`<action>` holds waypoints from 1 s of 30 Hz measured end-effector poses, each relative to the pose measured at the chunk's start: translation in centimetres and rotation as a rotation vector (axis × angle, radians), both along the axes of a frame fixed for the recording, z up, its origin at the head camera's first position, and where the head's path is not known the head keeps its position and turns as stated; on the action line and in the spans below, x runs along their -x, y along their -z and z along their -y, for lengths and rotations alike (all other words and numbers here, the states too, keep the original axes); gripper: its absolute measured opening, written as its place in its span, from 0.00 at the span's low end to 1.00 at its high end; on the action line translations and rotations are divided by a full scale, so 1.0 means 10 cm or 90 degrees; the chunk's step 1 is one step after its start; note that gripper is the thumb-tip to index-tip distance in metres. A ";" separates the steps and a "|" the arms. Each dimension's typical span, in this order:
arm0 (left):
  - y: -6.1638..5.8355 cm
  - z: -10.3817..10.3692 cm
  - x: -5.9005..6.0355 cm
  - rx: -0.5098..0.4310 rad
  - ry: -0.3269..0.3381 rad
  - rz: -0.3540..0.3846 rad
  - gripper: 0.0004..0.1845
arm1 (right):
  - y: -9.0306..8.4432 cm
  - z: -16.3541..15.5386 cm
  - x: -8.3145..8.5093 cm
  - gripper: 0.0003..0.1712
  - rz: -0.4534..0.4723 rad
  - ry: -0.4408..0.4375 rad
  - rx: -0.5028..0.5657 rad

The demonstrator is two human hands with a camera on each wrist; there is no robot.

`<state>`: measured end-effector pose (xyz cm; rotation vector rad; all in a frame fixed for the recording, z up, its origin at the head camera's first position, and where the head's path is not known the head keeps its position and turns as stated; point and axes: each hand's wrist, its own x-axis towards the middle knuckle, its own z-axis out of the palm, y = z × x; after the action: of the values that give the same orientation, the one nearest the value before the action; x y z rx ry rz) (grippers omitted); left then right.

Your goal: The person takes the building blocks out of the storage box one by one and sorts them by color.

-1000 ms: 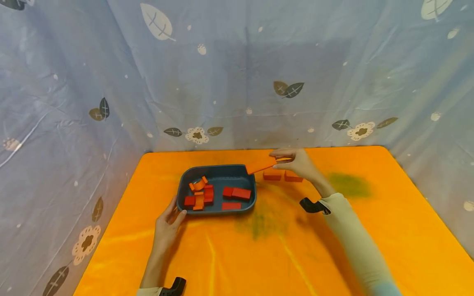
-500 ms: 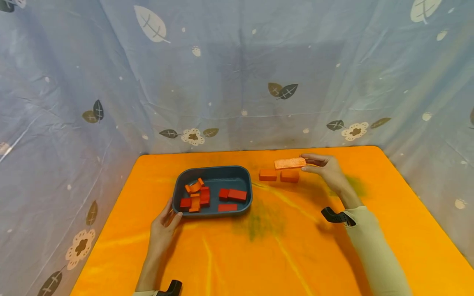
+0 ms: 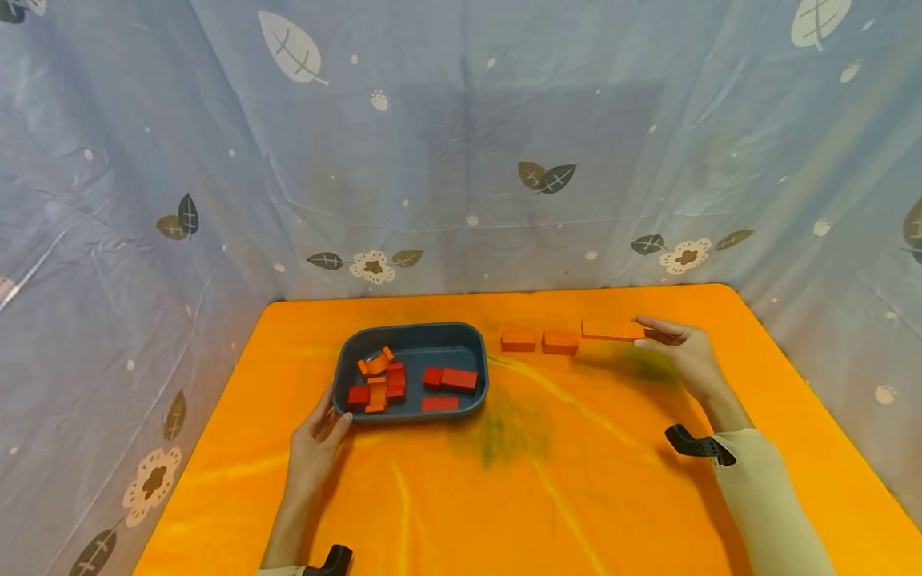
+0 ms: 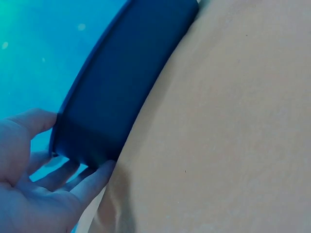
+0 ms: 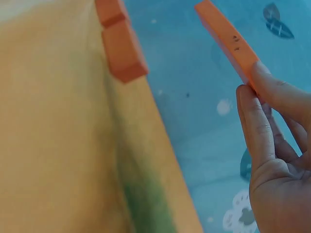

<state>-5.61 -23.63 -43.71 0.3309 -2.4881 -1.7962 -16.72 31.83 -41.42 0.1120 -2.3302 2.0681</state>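
A long flat orange block (image 3: 612, 330) is pinched at its right end between the thumb and fingers of my right hand (image 3: 680, 356). The block is held above the table, just right of two shorter orange blocks (image 3: 560, 342). In the right wrist view the long block (image 5: 228, 41) points up and away from the fingertips. My left hand (image 3: 314, 436) holds the near left corner of a dark blue tray (image 3: 410, 418). The left wrist view shows its thumb at the rim and its fingers against the tray's outer wall (image 4: 112, 82).
Inside the tray lie several red blocks (image 3: 459, 379) and orange curved pieces (image 3: 377, 395). An orange cloth (image 3: 468, 504) with green smudges covers the table. A pale blue leaf-patterned curtain (image 3: 461, 144) stands behind and at both sides.
My right hand has carried the long orange block rightward from over the tray's right rim, past the two shorter blocks, and lower. The left hand stays at the tray's corner.
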 end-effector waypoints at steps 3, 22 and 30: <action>-0.01 0.01 -0.01 0.006 0.000 0.004 0.36 | 0.07 -0.08 -0.07 0.26 0.011 0.017 -0.010; -0.04 0.00 0.00 0.005 0.006 -0.006 0.36 | 0.19 -0.19 -0.16 0.25 0.003 0.028 -0.033; -0.03 -0.01 0.00 -0.007 0.011 -0.002 0.37 | 0.23 -0.21 -0.17 0.27 0.017 0.047 -0.057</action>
<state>-5.57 -23.56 -43.44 0.3075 -2.4871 -1.8155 -15.06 33.92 -43.70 0.0005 -2.4039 1.9443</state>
